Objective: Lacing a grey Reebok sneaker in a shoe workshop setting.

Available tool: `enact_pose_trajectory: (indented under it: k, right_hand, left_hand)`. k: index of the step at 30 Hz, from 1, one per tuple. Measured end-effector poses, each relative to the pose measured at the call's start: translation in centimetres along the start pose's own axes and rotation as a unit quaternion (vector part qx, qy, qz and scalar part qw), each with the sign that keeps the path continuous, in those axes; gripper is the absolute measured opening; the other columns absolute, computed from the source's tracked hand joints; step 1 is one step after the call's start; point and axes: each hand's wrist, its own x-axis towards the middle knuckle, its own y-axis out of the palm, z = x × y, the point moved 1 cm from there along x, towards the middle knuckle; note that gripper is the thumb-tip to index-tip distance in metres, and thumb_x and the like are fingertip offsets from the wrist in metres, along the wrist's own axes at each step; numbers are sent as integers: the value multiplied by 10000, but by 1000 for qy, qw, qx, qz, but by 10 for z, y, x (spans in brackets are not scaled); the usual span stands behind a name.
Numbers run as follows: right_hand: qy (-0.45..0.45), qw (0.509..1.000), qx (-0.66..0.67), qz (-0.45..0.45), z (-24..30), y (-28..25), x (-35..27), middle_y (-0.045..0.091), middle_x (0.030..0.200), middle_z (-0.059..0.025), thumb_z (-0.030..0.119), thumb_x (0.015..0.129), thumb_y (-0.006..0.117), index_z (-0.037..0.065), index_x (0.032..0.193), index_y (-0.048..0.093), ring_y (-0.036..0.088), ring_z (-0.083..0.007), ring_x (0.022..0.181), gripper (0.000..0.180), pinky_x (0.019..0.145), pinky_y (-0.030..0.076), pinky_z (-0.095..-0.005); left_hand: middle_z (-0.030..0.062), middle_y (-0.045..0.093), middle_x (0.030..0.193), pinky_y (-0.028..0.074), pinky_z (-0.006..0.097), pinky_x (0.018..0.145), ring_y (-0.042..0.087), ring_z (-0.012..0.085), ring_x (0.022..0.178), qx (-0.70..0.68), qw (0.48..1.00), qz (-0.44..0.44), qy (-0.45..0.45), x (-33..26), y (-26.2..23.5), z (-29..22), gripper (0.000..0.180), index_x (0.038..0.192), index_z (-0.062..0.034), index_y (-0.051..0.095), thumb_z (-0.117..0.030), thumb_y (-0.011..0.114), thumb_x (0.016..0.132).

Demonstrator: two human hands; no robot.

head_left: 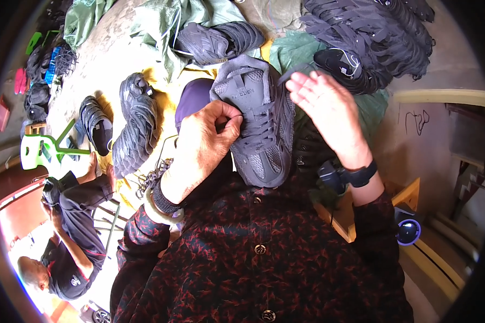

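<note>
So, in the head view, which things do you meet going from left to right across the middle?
Green plastic stool → dark shoe on the floor → left hand → grey laced sneaker → right hand.

Tongue label: a dark grey patch (pixel 243 91) sat on the held grey shoe (pixel 261 124), scene centre.
Packages, signs, screens: none seen.
</note>
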Motion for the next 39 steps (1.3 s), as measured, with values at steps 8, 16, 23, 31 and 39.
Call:
enact_pose_trajectory:
  k: [8, 16, 23, 31, 39]
  right_hand:
    - [34, 992, -116, -38, -15, 31, -3, 604, 1336, -199, 261, 1091, 406, -73, 1404, 473, 608, -264, 1207, 463, 1102, 444, -413]
    - [-198, 726, -655, 72, -18, 67, -8, 599, 954, -49, 19, 880, 714, 66, 1029, 691, 644, -180, 842, 158, 752, 540, -317]
    - [-223, 584, -776, 83, -7, 70, -6, 545, 989, -82, 35, 886, 661, 47, 943, 606, 597, -249, 877, 80, 745, 548, -372]
    - [-106, 779, -618, 1, 34, 41, -8, 636, 817, -64, 94, 1023, 544, 49, 1053, 539, 611, -135, 635, 55, 616, 517, -297]
    - [-227, 511, -828, -41, 165, -65, -10, 598, 990, -72, 47, 1024, 473, 19, 1197, 651, 627, -150, 833, 251, 825, 503, -270]
  left_hand:
    - [60, 680, 712, 509, 282, 618, 615, 101, 628, 8, 1000, 2, -10, 1, -1, -4, 111, 949, -16, 706, -112, 728, 898]
    - [75, 701, 731, 520, 281, 630, 638, 101, 644, 21, 1000, 19, -5, 1, -7, -10, 101, 947, -15, 707, -100, 725, 895]
    - [-9, 631, 751, 466, 241, 638, 548, 48, 698, 42, 998, 39, -19, -6, -20, -16, 124, 1005, -1, 682, -102, 707, 938]
    - [23, 665, 786, 491, 259, 689, 572, 72, 724, 48, 998, 33, -2, -19, -36, -9, 128, 997, 1, 689, -110, 705, 937]
    - [96, 673, 937, 497, 330, 822, 628, 204, 894, 63, 984, 24, 163, -15, -43, -6, 151, 1015, -20, 685, -26, 715, 867]
